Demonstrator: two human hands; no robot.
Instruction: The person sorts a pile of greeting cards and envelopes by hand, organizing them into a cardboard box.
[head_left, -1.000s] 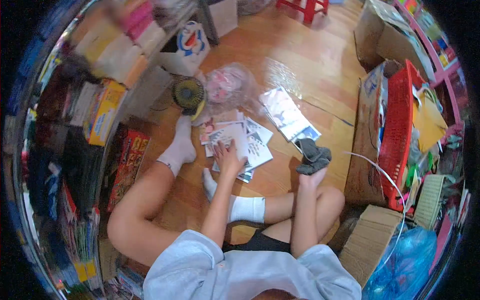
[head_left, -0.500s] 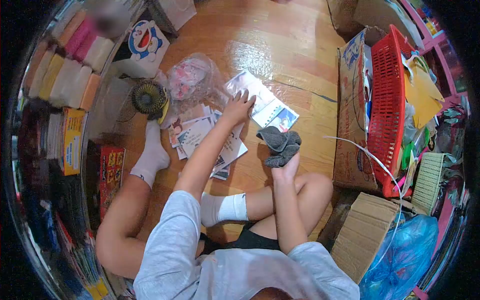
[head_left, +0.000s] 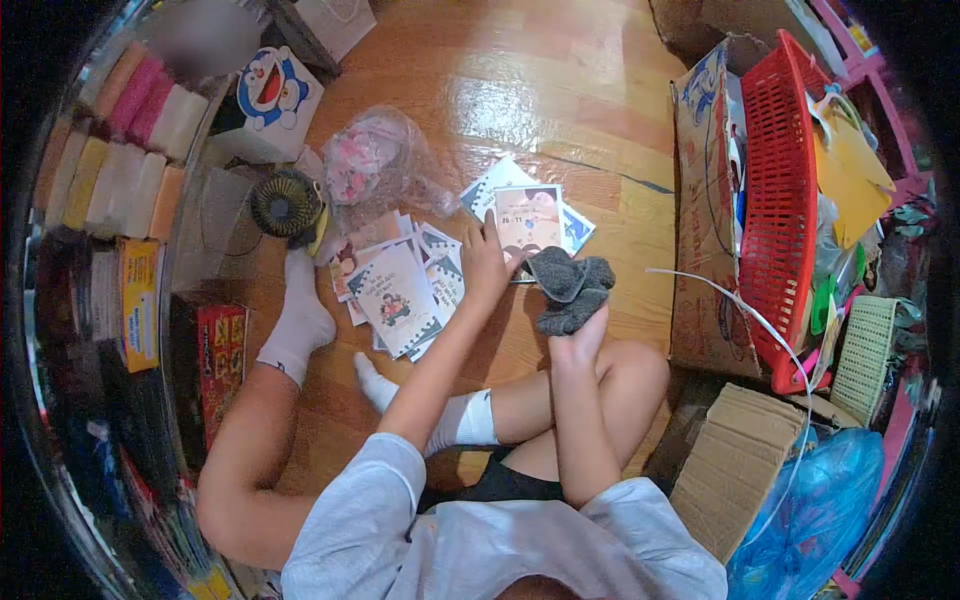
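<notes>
My left hand (head_left: 487, 262) is at the lower left corner of a pink-and-white printed card (head_left: 530, 218). Its thumb and fingers close on that edge, the index finger running up the side. Beneath lie more cards (head_left: 490, 182), fanned out on the floor. In my right hand (head_left: 583, 335) is a bunched dark grey cloth (head_left: 570, 290), just below the card; it hides most of the fingers. A second, loose pile of printed cards (head_left: 392, 300) spreads on the floor to the left of my left hand.
A clear plastic bag with pink contents (head_left: 365, 165) and a small black fan (head_left: 287, 203) stand beyond the left pile. On the right are a red basket (head_left: 775, 130), a cardboard box (head_left: 705, 230), a cardboard flap (head_left: 735, 470) and a blue plastic bag (head_left: 815, 510). Shelves line the left.
A pink card now lies over the right-hand cards. My left hand has moved down toward the cloth, uncovering more of the left pile. The cloth has shifted slightly right.
</notes>
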